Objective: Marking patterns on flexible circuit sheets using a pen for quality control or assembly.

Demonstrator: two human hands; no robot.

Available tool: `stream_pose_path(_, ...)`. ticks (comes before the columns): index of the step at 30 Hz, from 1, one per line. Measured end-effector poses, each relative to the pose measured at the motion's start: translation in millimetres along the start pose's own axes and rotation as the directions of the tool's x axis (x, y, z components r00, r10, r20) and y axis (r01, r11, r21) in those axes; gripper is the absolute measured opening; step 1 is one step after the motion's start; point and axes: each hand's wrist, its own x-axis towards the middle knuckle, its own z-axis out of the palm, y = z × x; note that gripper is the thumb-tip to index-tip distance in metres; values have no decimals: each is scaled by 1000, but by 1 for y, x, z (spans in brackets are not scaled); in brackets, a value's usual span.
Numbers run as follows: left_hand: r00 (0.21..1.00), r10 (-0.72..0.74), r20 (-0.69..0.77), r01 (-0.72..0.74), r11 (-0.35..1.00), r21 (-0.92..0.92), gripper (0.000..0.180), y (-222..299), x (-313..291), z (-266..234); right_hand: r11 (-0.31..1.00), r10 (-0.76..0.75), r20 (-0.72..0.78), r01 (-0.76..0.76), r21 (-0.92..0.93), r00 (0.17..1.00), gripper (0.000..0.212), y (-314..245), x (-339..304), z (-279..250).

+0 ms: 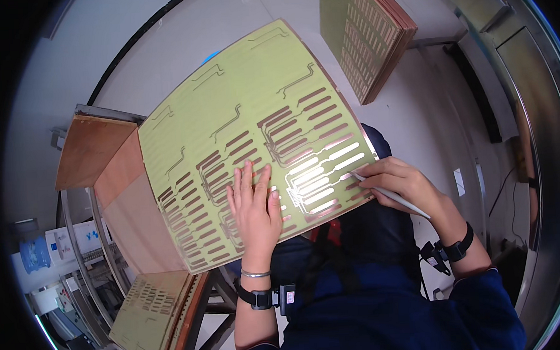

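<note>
A large yellow-green circuit board panel (226, 121) with dark and shiny copper-coloured traces lies tilted across my lap. My left hand (256, 205) rests flat on it, fingers stretched out and slightly apart, holding nothing. At the panel's right edge my right hand (400, 181) is closed around a slim whitish pen-like tool (403, 200). The tool's tip points at the shiny copper strips, though I cannot tell whether it touches them. Light glares off the traces between my two hands.
A brown wooden board (119, 196) supports the panel's left side. Stacked panels stand on edge at the upper right (374, 43), and more panels (151, 318) lie at the lower left. A metal frame (84, 248) stands at the left, with a shiny metal cabinet (542, 98) at the right.
</note>
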Motion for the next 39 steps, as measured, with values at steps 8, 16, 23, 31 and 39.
stream_pose_path(8, 1000, -1, 1, 1, 1000, 10, 39, 1, 1, 0, 999, -37, 6, 37, -37, 999, 27, 6, 1, 1)
stream_pose_path(16, 1000, -2, -10, 2, 1000, 12, 40, -1, 0, -1, 999, -11, 20, 10, 30, 1000, 27, 7, 2, -1)
stream_pose_path(23, 1000, 13, -1, -13, 1000, 0, 41, -3, 0, -2, 999, -43, -9, 43, -4, 999, 28, 10, 0, 5)
stream_pose_path(31, 1000, 19, -16, -19, 1000, -3, 41, -2, -1, -2, 997, -66, -28, 64, -45, 997, 29, 13, 0, 8)
stream_pose_path(39, 999, 5, -34, -6, 1000, -25, 40, -4, -4, -3, 1000, 4, -4, -4, 17, 1000, 25, 4, 2, 3)
